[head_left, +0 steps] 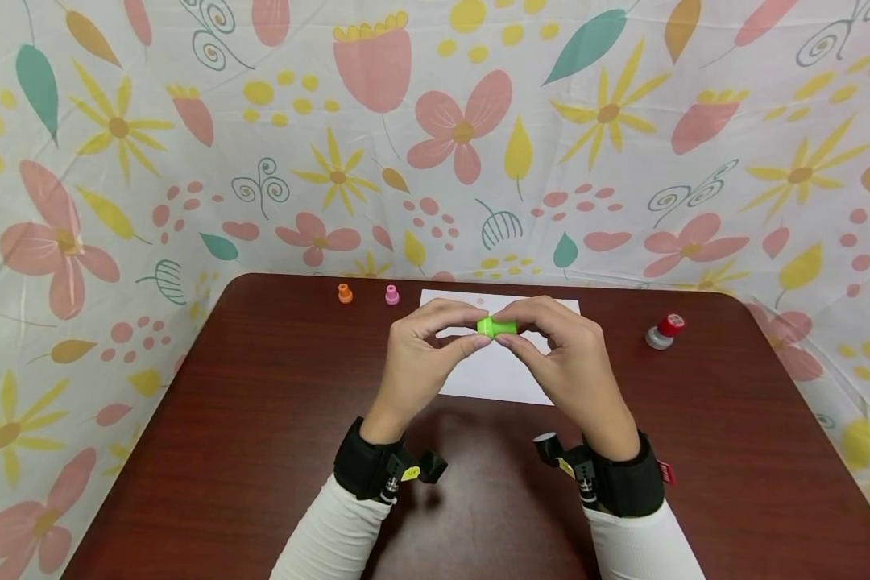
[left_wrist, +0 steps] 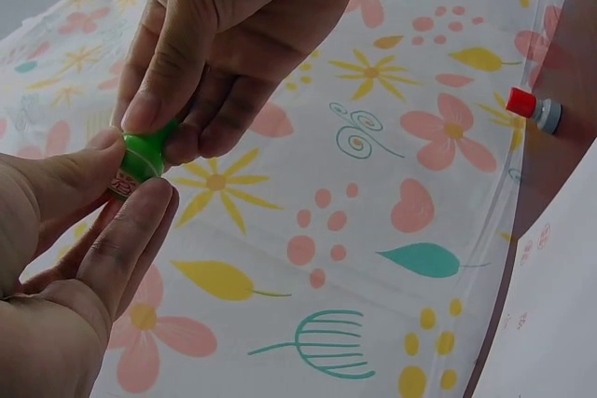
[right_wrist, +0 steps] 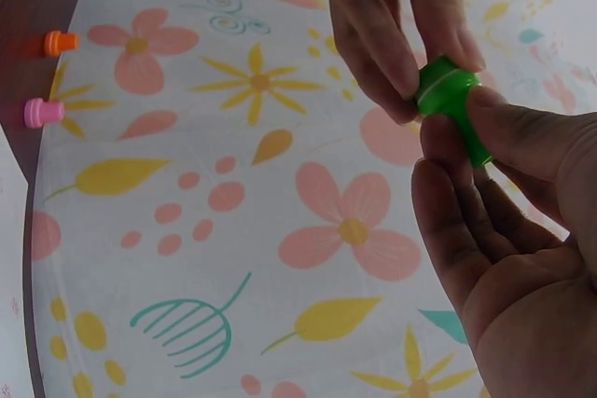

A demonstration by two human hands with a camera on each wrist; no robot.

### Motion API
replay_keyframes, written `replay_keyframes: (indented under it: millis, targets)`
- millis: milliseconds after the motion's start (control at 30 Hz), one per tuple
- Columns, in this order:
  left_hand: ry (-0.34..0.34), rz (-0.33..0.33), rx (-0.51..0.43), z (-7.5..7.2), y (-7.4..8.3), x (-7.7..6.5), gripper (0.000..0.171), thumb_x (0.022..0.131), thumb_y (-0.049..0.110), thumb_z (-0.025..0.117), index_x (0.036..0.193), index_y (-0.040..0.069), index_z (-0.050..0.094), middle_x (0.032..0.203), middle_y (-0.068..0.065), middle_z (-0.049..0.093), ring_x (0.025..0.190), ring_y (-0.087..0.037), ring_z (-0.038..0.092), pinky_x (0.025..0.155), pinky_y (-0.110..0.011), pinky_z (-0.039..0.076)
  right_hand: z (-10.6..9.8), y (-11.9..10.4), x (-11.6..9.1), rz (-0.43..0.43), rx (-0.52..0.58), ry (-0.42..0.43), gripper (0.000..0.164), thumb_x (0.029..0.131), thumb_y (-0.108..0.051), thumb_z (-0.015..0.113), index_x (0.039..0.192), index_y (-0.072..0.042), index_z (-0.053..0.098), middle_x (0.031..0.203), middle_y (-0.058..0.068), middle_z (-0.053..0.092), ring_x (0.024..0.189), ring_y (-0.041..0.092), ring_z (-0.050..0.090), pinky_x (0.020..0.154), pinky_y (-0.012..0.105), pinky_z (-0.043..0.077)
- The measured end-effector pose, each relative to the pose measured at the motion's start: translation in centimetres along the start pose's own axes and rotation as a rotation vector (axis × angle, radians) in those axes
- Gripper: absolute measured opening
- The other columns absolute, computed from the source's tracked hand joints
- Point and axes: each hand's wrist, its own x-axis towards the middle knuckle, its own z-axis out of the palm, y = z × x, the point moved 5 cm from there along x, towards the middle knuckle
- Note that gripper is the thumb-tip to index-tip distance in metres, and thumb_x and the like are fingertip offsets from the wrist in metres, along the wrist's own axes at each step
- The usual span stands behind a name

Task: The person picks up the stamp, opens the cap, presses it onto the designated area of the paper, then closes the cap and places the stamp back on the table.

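A small bright green stamp (head_left: 496,328) is held level above a white sheet of paper (head_left: 496,374), between both hands. My left hand (head_left: 422,346) pinches its wider end between thumb and fingers. On the other side, my right hand (head_left: 567,348) pinches the narrower handle. In the left wrist view, a red pattern shows on the face of the green stamp (left_wrist: 138,167), partly covered by fingertips. Faint red printed marks (left_wrist: 545,236) lie on the sheet, most of which the hands overlap in the head view.
An orange stamp (head_left: 345,294) and a pink stamp (head_left: 392,296) stand at the back left of the dark wooden table (head_left: 261,419). A small bottle with a red cap (head_left: 664,331) is on the right. Behind the table hangs a flower-patterned cloth (head_left: 471,201).
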Motion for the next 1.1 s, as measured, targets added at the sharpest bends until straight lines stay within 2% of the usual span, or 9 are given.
replay_keyframes:
  millis: [400,633,933,1100]
  targets:
    - [-0.048,-0.014,-0.020,-0.21,-0.07,-0.08,0.025,0.085,-0.004,0.081,0.109,-0.003,0.078,0.110,-0.016,0.073,0.105,-0.023,0.070,0.084,-0.040,0.064,-0.07,0.19,-0.10,0.018,0.056,-0.024,0.029,0.082,0.005,0.082,0.106,-0.010,0.078,0.102,0.002,0.075,0.087,0.008,0.061,0.069,0.017,0.046]
    - [-0.028,0.000,-0.048,-0.14,0.00,0.01,0.025,0.084,-0.007,0.081,0.109,-0.005,0.077,0.110,-0.019,0.073,0.104,-0.023,0.070,0.084,-0.041,0.064,-0.05,0.15,0.00,0.028,0.048,-0.005,0.028,0.081,0.005,0.083,0.106,-0.009,0.079,0.102,0.002,0.075,0.089,0.009,0.064,0.076,0.015,0.051]
    - [-0.019,0.026,-0.040,-0.10,0.24,-0.02,0.025,0.083,-0.006,0.082,0.108,-0.004,0.078,0.109,-0.018,0.073,0.106,-0.024,0.069,0.083,-0.041,0.064,-0.11,0.04,0.04,-0.018,0.059,0.022,0.032,0.079,0.009,0.083,0.105,-0.009,0.079,0.102,0.001,0.076,0.088,0.009,0.065,0.068,0.017,0.047]
    - [-0.017,0.042,-0.023,-0.52,0.36,0.04,0.026,0.083,-0.006,0.082,0.109,-0.004,0.078,0.110,-0.018,0.073,0.105,-0.023,0.069,0.083,-0.041,0.064,-0.68,0.26,-0.03,0.021,0.059,0.027,0.031,0.080,0.008,0.083,0.106,-0.008,0.079,0.103,0.003,0.076,0.089,0.008,0.064,0.069,0.014,0.047]
